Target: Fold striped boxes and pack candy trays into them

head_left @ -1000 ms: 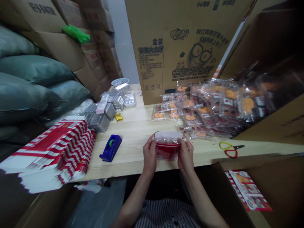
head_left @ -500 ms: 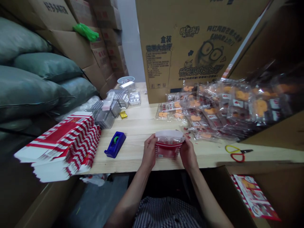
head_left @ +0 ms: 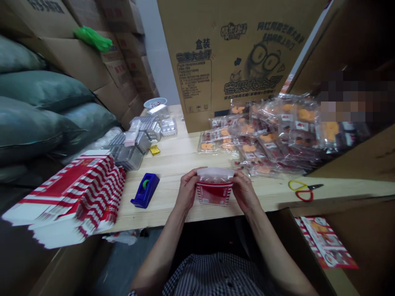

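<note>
Between my hands, over the table's front edge, is a small red-and-white striped carton (head_left: 214, 193), its white flap up at the back and clear plastic packaging showing in its mouth. My left hand (head_left: 187, 190) pinches the upper left corner. At the upper right corner, the fingers of my right hand (head_left: 246, 191) are closed on the carton. Left of my hands stands a blue tape dispenser (head_left: 146, 191) with a green core. Beyond my right hand lies a heap of clear sachets (head_left: 265, 142) with orange and dark red pieces inside.
A stack of flat striped cartons (head_left: 77, 185) fills the table's left end. Behind it are clear plastic trays (head_left: 132, 152) and a yellow packet (head_left: 154, 150). Scissors (head_left: 305, 190) lie at right, above an open box holding printed cartons (head_left: 330, 242). A tall cardboard box (head_left: 197, 82) stands behind.
The view has turned slightly, so most things sit further left. Both hands still hold the carton, whose striped front now faces me a little more fully.
</note>
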Demonstrator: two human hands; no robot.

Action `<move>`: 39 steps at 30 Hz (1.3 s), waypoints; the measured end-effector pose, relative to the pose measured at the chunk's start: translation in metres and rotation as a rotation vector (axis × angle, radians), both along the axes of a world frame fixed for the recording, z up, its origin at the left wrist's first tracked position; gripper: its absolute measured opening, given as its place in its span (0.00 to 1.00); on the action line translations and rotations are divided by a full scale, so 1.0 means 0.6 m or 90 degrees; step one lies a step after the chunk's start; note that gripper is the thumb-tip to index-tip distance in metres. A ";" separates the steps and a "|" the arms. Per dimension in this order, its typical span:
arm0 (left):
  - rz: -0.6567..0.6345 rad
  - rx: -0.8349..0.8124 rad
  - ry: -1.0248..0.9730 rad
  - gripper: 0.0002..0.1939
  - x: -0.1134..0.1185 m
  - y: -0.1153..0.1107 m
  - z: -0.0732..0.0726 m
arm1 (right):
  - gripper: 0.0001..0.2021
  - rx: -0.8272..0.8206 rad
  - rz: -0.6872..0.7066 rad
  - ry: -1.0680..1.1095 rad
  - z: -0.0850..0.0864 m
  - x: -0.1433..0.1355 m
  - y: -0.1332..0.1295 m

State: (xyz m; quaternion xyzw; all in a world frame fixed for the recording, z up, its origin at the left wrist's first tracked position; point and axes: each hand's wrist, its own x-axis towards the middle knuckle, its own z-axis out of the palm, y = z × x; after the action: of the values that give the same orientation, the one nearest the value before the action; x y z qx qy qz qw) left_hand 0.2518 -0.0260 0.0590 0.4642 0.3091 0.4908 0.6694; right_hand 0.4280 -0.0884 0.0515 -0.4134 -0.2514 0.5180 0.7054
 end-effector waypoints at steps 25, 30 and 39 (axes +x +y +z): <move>-0.175 0.062 0.164 0.18 -0.060 -0.025 0.025 | 0.07 0.014 0.089 -0.096 0.014 -0.004 -0.026; -0.144 -0.138 0.078 0.21 -0.080 -0.077 -0.050 | 0.12 -0.118 0.199 0.018 -0.033 -0.042 -0.065; -0.146 -0.154 0.144 0.22 -0.104 -0.106 -0.127 | 0.15 -0.143 0.228 -0.045 -0.144 -0.059 -0.081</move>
State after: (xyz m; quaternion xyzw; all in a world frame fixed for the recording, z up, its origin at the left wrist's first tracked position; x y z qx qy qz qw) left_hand 0.1891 -0.0896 -0.0172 0.4648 0.3838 0.3155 0.7329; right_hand 0.3928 -0.1367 -0.0346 -0.4560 -0.2860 0.6453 0.5421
